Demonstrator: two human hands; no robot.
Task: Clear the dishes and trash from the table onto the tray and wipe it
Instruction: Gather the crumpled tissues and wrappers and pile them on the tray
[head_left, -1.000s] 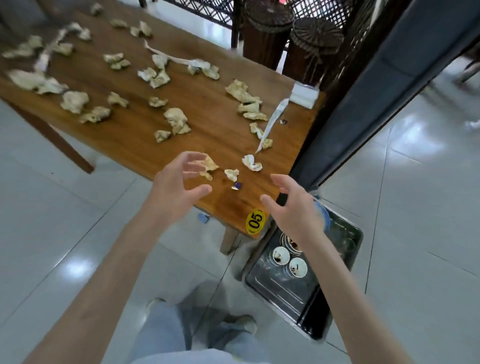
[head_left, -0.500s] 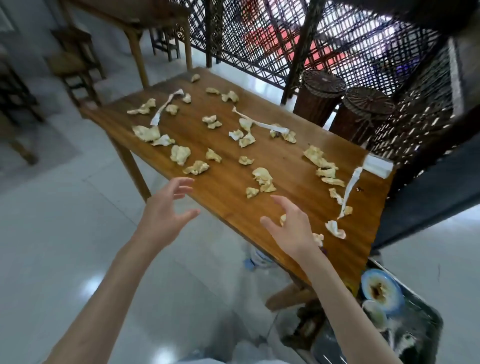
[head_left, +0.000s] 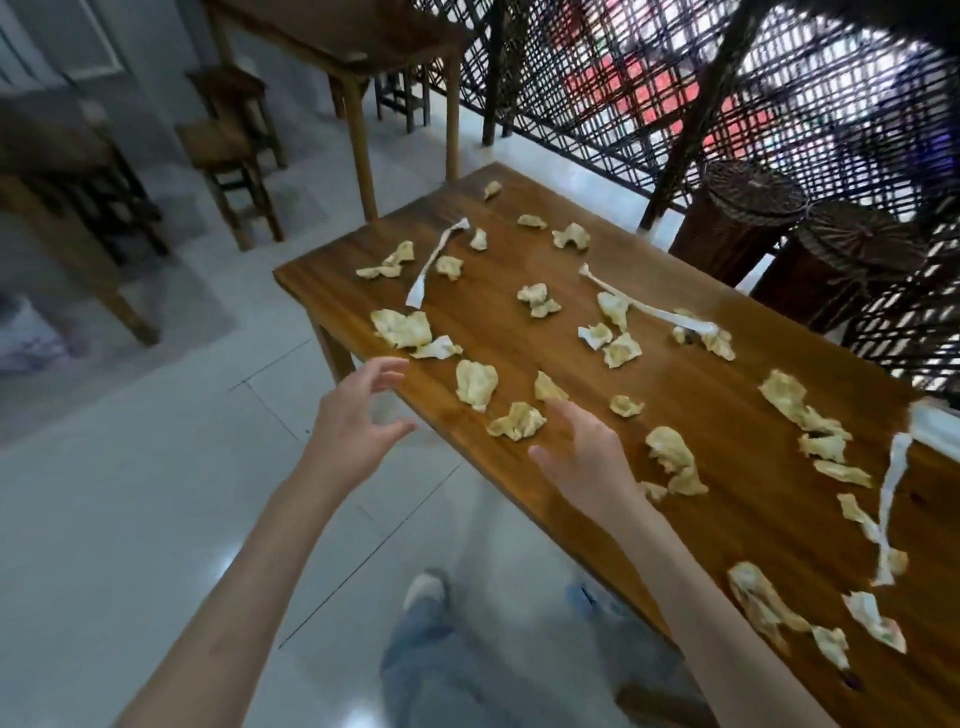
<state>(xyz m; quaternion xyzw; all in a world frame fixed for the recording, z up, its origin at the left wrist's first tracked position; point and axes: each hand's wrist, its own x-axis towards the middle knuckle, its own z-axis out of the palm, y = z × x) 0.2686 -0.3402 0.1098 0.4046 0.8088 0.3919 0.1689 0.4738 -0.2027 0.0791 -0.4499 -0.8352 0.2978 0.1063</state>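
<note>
A long wooden table (head_left: 727, 415) is strewn with several crumpled yellowish tissues, such as one tissue (head_left: 517, 421) near the front edge and a bigger tissue (head_left: 402, 328) toward the far left corner. White paper strips (head_left: 431, 270) lie among them. My left hand (head_left: 353, 421) hovers with spread, relaxed fingers just off the table's front edge, holding nothing. My right hand (head_left: 587, 457) is over the front edge, fingers extended toward the crumpled tissue, empty. No tray is in view.
Two woven wicker baskets (head_left: 753, 228) stand behind the table by a dark lattice screen (head_left: 623, 78). Another wooden table (head_left: 353, 47) and stools (head_left: 228, 156) stand at the back left. White tiled floor (head_left: 130, 519) lies to the left; my legs are below.
The view has swung left along the table, away from the tray with dishes on the floor. Both hands moved left with it and stay empty; the right now reaches over the table edge.
</note>
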